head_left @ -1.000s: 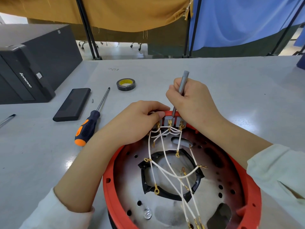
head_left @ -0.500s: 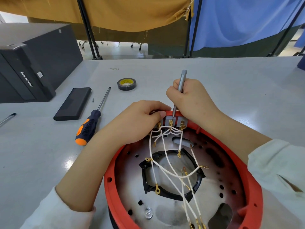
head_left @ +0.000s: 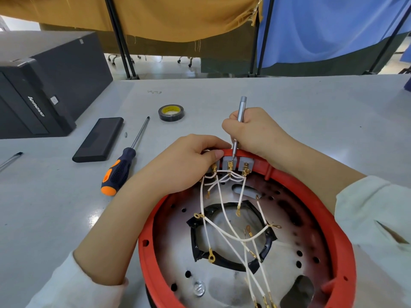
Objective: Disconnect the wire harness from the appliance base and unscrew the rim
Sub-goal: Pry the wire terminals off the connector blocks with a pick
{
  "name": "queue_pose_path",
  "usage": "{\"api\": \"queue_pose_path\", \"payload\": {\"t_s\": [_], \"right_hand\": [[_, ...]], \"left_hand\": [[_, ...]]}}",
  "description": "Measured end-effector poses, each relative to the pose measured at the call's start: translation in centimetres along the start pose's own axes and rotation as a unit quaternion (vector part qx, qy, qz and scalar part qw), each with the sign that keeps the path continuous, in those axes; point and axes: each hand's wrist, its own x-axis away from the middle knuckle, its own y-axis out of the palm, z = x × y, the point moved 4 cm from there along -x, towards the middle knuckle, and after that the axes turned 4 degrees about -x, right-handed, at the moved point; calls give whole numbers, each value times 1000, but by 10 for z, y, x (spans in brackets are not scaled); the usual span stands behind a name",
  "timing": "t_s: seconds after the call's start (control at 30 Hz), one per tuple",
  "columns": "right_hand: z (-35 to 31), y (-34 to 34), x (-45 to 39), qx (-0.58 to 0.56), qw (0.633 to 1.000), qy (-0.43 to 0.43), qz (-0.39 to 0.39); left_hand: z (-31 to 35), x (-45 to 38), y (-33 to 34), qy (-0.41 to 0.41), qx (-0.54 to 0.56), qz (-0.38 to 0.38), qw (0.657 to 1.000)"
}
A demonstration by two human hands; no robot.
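So the appliance base (head_left: 222, 274) sits upside down at the near edge of the grey table (head_left: 289, 103), a perforated metal plate ringed by a red rim (head_left: 315, 196). The white wire harness (head_left: 224, 221) is draped across the plate, loose gold ring terminals dangling over the black-edged centre opening, while its far ends run up to three grey terminal blocks (head_left: 231, 162) at the far side of the rim, gold connectors plugged in there.

The right hand (head_left: 253, 132) is wrapped around a slim grey precision screwdriver (head_left: 239, 121), held nearly upright, tip down on the middle block's connector. The left hand (head_left: 184, 163) curls over the rim just left of that, fingers bent down around the leftmost block area, thumb tip right beside the screwdriver shaft. Can't see exactly what the fingertips are pinching underneath, but it's clamped onto the rim edge there. Both forearms come in from pale sleeves.

Off to the left on the table: a bigger screwdriver with orange and black handle (head_left: 122, 165), a flat black case (head_left: 100, 138) just beside it, a tiny bit (head_left: 125, 134) between them, and a roll of black electrical tape (head_left: 171, 112) further back. A black Lenovo desktop tower (head_left: 44, 85) lies on its side at far left. Yellow and blue cloths hang behind.
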Motion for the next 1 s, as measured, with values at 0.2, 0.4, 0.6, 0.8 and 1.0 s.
{"api": "queue_pose_path", "payload": {"t_s": [0.2,0.4,0.6,0.8,1.0], "right_hand": [[3,1,-2,-8,999,33,-15],[2,3,-3,-22,999,25,-19],[-9,-4,13,-10,986,-141,84],[-10,-1,15,26,983,-164,74],[-10,0,13,26,986,-151,70]], "left_hand": [[1,0,0,5,-9,-5,1000],[2,0,0,17,-8,-3,1000],[5,2,0,30,3,4,1000],[5,2,0,35,0,3,999],[5,3,0,37,-4,6,999]]}}
